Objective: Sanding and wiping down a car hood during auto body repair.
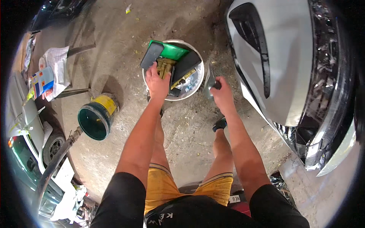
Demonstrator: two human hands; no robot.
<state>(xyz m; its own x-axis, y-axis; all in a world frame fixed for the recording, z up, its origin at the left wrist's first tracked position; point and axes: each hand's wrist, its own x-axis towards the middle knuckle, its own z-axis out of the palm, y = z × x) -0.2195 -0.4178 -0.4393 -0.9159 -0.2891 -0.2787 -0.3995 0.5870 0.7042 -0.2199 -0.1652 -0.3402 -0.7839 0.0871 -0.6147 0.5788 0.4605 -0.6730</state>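
A round tub with a white rim (202, 74) stands on the floor ahead of me. In it lie a green plate (173, 51), a dark grey block (152, 54), a black flat block (186, 65) and an olive-yellow ridged piece (164, 67). My left hand (156, 83) reaches over the near left rim, its thumb and fingers apart at the olive-yellow piece and the grey block. Just right of the tub, my right hand (223, 93) is closed round the dark handle of a flat-bladed scraper (210, 80), its greyish blade turned nearly edge-on.
A green-lined bucket (93, 121) with a yellow patch stands left, beside a pole (57, 163). A light-coloured car bumper (277, 57) fills the right side. Far left are a paper-covered stand (57, 68) and a car (28, 114). My feet stand below the tub.
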